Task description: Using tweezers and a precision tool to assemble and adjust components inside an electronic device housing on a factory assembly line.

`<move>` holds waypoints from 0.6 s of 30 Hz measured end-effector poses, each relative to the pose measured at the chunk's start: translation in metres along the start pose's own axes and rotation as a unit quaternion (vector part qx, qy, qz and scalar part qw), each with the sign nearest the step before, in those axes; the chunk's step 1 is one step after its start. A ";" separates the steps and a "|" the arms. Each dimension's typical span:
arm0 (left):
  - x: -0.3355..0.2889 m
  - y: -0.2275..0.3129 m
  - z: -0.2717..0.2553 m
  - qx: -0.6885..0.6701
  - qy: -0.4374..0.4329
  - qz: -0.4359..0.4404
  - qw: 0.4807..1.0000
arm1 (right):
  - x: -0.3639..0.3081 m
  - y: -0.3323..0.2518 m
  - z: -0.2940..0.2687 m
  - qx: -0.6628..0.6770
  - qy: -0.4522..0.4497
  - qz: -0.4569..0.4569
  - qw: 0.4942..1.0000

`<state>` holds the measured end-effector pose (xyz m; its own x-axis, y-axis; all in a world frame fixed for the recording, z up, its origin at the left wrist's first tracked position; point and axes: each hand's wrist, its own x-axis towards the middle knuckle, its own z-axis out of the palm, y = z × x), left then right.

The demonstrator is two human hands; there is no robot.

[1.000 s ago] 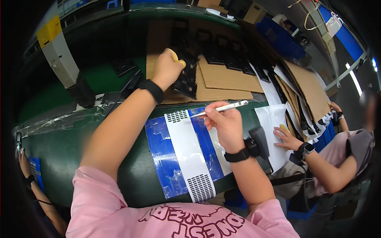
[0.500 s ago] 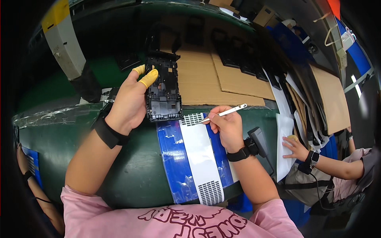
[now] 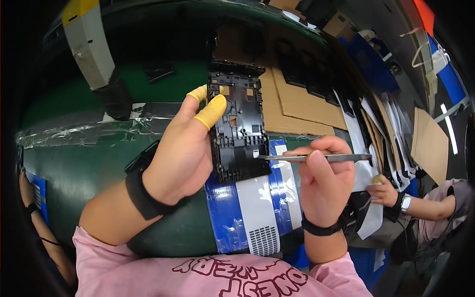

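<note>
A factory workshop: a long green worktable (image 3: 64, 198) spans the frame, black plastic casing (image 3: 243, 111) at center, cardboard sheets (image 3: 311, 106) right of it, a bright tube light (image 3: 449, 129) at far right, and 2 co-workers' arms, at lower left (image 3: 43, 235) and right (image 3: 429, 207).

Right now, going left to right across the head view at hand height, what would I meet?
A co-worker's hand at the left edge → the left hand → black plastic housing → the right hand, gripping metal tweezers → another co-worker's hand.
</note>
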<state>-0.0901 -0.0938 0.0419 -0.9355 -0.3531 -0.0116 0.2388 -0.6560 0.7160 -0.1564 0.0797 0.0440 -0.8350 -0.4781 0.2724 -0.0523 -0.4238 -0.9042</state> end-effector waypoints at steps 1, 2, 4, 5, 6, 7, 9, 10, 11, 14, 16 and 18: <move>-0.005 0.000 0.005 -0.007 -0.008 -0.004 1.000 | -0.003 -0.004 0.010 0.007 -0.022 -0.012 1.000; -0.009 0.001 0.008 -0.007 -0.008 -0.010 1.000 | -0.005 -0.006 0.014 0.014 -0.045 -0.024 0.999; -0.016 0.002 0.013 -0.013 -0.021 -0.020 0.999 | -0.006 -0.008 0.014 0.006 -0.054 0.012 0.998; -0.019 0.004 0.014 -0.020 -0.030 -0.028 0.999 | -0.006 -0.007 0.015 -0.004 -0.055 0.016 0.998; -0.021 0.005 0.019 -0.013 -0.023 -0.024 0.999 | -0.007 -0.007 0.017 -0.003 -0.057 0.016 0.998; -0.022 0.005 0.019 -0.013 -0.021 -0.022 0.999 | -0.008 -0.007 0.018 0.009 -0.055 0.013 0.998; -0.022 0.005 0.017 -0.024 -0.032 -0.023 0.999 | -0.009 -0.006 0.021 0.023 -0.056 0.011 0.998; -0.023 0.005 0.017 -0.021 -0.029 -0.020 0.999 | -0.009 -0.006 0.021 0.020 -0.056 0.000 0.998; -0.025 0.006 0.017 -0.021 -0.027 -0.018 0.999 | -0.009 -0.005 0.022 0.016 -0.056 -0.011 0.998; -0.025 0.007 0.017 -0.018 -0.028 -0.003 0.999 | -0.008 -0.006 0.026 0.030 -0.047 -0.004 0.998; -0.026 0.007 0.016 -0.026 -0.035 0.001 0.999 | -0.008 -0.008 0.028 0.030 -0.048 -0.007 0.998; -0.027 0.008 0.017 -0.024 -0.028 0.004 0.999 | -0.008 -0.008 0.029 0.031 -0.049 -0.009 0.998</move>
<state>-0.0671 -0.0785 0.0596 -0.9464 -0.3211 0.0333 0.2564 -0.6849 0.6821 -0.1338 0.0648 0.0587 -0.7766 -0.5414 0.3222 -0.0302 -0.4788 -0.8774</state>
